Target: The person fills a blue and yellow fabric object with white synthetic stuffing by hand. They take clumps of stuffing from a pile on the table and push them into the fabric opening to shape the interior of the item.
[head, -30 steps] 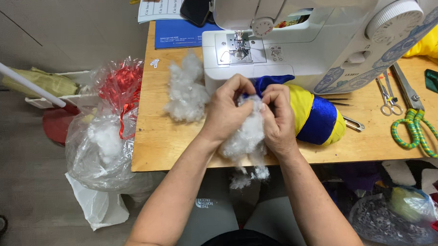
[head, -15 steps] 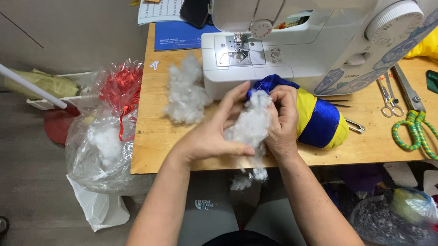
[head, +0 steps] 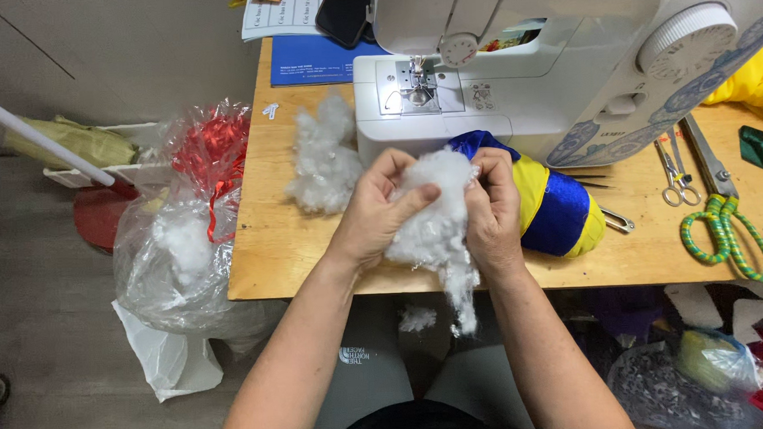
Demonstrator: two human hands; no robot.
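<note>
Since 0.5 s ago both hands have closed in on the stuffing wad (head: pixel 432 208) — left hand (head: pixel 373 210) and right hand (head: pixel 491 211) pinch it from either side, above the table (head: pixel 273 244) edge. Wad's long axis runs vertical, tail trailing down. Second stuffing clump (head: pixel 322 157) — one — lies left. One blue-yellow pillow (head: pixel 559 208), axis diagonal. Two scissors (head: pixel 724 219).

Left hand (head: pixel 380 213) and right hand (head: pixel 491 209) face each other, fingers curled
</note>
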